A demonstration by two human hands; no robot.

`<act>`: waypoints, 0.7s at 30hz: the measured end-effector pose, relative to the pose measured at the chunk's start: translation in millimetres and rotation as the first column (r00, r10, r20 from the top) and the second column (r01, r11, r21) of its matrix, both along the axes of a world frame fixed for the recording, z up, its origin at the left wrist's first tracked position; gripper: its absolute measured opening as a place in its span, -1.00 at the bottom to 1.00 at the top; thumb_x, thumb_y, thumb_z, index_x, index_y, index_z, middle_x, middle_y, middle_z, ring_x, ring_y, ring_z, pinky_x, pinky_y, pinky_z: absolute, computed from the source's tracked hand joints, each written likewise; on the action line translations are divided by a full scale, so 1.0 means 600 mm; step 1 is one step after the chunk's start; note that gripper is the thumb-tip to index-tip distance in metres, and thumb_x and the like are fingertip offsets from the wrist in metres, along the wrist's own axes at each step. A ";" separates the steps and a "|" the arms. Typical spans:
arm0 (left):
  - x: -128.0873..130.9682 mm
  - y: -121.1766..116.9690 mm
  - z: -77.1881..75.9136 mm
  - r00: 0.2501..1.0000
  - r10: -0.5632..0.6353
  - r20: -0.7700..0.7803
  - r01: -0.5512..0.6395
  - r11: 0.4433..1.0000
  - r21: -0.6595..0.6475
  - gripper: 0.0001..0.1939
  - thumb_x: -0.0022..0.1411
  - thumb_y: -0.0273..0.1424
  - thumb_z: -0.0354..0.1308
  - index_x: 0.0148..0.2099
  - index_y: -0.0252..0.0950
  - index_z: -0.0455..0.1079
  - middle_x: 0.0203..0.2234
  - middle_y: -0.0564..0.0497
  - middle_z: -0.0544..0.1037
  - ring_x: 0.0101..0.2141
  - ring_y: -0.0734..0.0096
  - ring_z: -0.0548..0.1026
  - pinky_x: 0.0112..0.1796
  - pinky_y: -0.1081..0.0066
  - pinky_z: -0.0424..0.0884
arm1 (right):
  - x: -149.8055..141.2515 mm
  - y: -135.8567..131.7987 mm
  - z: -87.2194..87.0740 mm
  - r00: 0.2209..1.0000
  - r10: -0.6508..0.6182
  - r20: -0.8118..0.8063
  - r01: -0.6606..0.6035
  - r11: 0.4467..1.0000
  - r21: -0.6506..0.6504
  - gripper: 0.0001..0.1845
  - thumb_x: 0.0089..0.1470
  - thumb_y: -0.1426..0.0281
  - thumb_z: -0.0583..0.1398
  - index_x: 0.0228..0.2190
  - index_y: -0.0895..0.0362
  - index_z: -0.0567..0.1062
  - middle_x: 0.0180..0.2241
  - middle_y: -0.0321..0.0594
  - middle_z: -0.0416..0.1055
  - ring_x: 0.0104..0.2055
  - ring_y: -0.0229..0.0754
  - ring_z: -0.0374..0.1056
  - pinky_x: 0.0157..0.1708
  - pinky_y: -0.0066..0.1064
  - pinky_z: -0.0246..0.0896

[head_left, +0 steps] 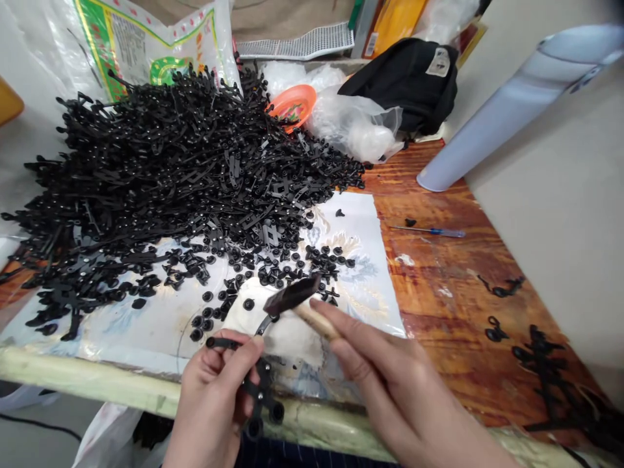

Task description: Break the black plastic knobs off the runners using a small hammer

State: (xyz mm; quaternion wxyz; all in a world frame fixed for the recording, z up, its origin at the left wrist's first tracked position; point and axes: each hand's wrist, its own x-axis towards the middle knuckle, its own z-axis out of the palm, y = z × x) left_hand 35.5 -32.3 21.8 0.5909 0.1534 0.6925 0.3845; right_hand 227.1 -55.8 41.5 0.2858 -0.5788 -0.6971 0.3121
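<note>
My left hand point(217, 387) pinches a black jointed bracket point(263, 387) with round ends and small rivets. One arm of it reaches up over a white pad point(292, 338) near the table's front edge. In my right hand point(390, 377) is a hammer point(292, 296) with a dark head and a pale wooden handle. Its head is just above the bracket's upper end; whether the two touch I cannot tell. Several small black round caps point(207, 312) lie left of the pad, and one sits on it.
A large heap of black brackets point(170, 169) covers the back left. Behind it stand a printed plastic bag point(141, 39), an orange dish point(297, 101) and a black bag point(407, 84). To the right are a blue screwdriver point(439, 232), a pale tube point(497, 123) and loose black parts point(539, 357).
</note>
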 end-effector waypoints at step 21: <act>-0.025 0.011 -0.007 0.998 -0.032 0.053 0.035 0.997 -0.070 -0.67 -0.25 -0.32 0.53 -0.46 -0.27 0.45 -0.79 0.21 0.37 -0.84 0.66 0.18 -0.82 0.63 0.10 | -0.070 0.105 -0.037 0.982 -0.092 -0.163 0.046 0.963 -0.265 -0.85 -0.22 0.58 0.16 -0.60 0.09 0.33 -0.67 -0.44 0.20 -0.60 -0.35 0.16 -0.60 -0.49 -0.14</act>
